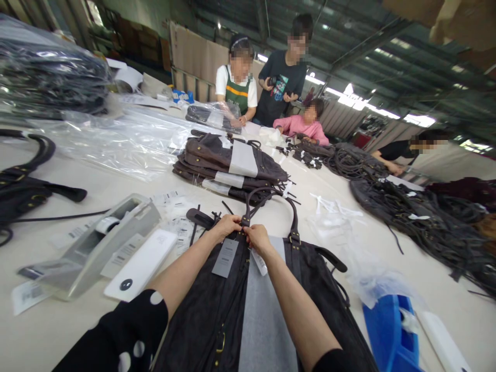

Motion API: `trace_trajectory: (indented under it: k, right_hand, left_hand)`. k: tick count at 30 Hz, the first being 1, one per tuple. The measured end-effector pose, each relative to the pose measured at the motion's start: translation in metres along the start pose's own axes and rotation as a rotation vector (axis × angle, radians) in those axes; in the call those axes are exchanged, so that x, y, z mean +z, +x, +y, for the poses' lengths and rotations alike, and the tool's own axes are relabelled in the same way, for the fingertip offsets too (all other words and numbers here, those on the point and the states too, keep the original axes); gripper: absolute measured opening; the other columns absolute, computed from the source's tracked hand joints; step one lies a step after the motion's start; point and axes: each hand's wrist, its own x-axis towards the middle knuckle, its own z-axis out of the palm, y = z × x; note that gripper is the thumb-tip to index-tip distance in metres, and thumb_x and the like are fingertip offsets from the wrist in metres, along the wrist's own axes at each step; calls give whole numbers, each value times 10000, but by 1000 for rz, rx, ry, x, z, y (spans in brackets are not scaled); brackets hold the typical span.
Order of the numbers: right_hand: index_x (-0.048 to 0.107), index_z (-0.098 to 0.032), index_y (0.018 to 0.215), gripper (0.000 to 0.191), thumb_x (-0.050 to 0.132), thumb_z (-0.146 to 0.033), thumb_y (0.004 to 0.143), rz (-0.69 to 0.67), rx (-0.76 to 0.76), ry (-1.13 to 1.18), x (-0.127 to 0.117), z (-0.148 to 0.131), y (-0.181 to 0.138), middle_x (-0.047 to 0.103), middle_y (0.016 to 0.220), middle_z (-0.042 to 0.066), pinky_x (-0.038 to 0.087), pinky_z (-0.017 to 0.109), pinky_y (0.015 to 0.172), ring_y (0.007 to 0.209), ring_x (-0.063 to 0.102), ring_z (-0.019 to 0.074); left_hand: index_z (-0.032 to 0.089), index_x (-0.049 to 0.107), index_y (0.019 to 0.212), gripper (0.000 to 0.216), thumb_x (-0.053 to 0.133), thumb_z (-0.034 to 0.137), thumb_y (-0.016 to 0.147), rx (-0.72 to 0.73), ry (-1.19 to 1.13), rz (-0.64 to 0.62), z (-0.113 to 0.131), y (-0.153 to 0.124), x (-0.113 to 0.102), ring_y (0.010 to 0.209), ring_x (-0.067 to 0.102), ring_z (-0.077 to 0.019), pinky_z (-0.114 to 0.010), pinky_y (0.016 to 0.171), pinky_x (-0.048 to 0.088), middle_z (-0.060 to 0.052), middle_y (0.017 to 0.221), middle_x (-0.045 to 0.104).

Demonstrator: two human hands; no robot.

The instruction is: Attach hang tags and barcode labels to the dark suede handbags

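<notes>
A large black handbag (201, 315) lies before me on the table, with a broad grey band (265, 315) wrapped down its middle. Its rolled handle (293, 214) stands up at the far edge. My left hand (229, 226) pinches the base of this handle on its left side. My right hand (258, 238) is closed at the same spot, fingertips almost against those of the left. A grey hang tag (225, 258) hangs just below the left fingers. Under the right hand, a white label (259, 262) shows. Whether a thin cord lies between the fingertips is too small to tell.
Beyond the bag sits a stack of banded dark bags (232, 160). Left are a grey tape dispenser (116, 232), a white box (143, 263) and clear plastic sheets (127, 139). A blue dispenser (391, 330) and piled dark bags (418, 222) lie right. Several people are across the table.
</notes>
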Motion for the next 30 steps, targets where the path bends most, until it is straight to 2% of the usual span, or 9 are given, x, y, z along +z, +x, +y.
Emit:
trace_trajectory:
  k: [6, 11, 15, 20, 24, 30]
  right_hand:
    - [602, -147, 630, 230, 503, -274, 795, 93, 21, -130, 4, -6, -1, 585, 493, 57, 398, 233, 480, 498, 581, 166]
    - [652, -142, 712, 189, 517, -253, 783, 151, 33, -168, 2, -19, -11, 651, 589, 104, 428, 258, 530, 634, 642, 226]
    - [658, -131, 724, 159, 552, -247, 750, 191, 74, -162, 0, -21, -14, 670, 646, 111, 448, 254, 554, 685, 654, 228]
    - [661, -127, 762, 172, 582, -276, 728, 209, 124, -135, -1, -19, -12, 681, 684, 97, 467, 247, 579, 721, 657, 221]
    - [659, -120, 785, 211, 544, -296, 764, 217, 96, -162, 1, -18, -13, 683, 706, 109, 477, 257, 617, 747, 657, 223]
    - [637, -145, 706, 169, 548, -279, 757, 206, 71, -81, 5, -10, -10, 671, 663, 89, 467, 248, 591, 716, 653, 213]
  left_hand:
    - [147, 678, 843, 407, 510, 111, 475, -22, -34, -117, 4, -1, -4, 598, 546, -132, -243, 599, 409, 17, 612, 623]
    - [131, 659, 701, 311, 482, 136, 446, -31, 46, -217, 14, 1, -7, 563, 543, -151, -257, 562, 406, 3, 574, 618]
    - [132, 631, 630, 237, 483, 155, 446, -33, 133, -270, 17, 5, -7, 528, 523, -148, -248, 527, 376, 5, 543, 605]
    - [151, 643, 779, 321, 506, 193, 492, -49, 123, -326, 12, 10, -11, 639, 579, -178, -269, 615, 424, 9, 635, 641]
    - [155, 642, 857, 377, 531, 188, 498, -89, 41, -383, 10, 12, -13, 698, 602, -196, -276, 657, 441, 5, 662, 651]
    - [142, 642, 809, 359, 506, 176, 478, -115, 46, -346, 7, 14, -11, 620, 587, -184, -267, 600, 426, -7, 630, 653]
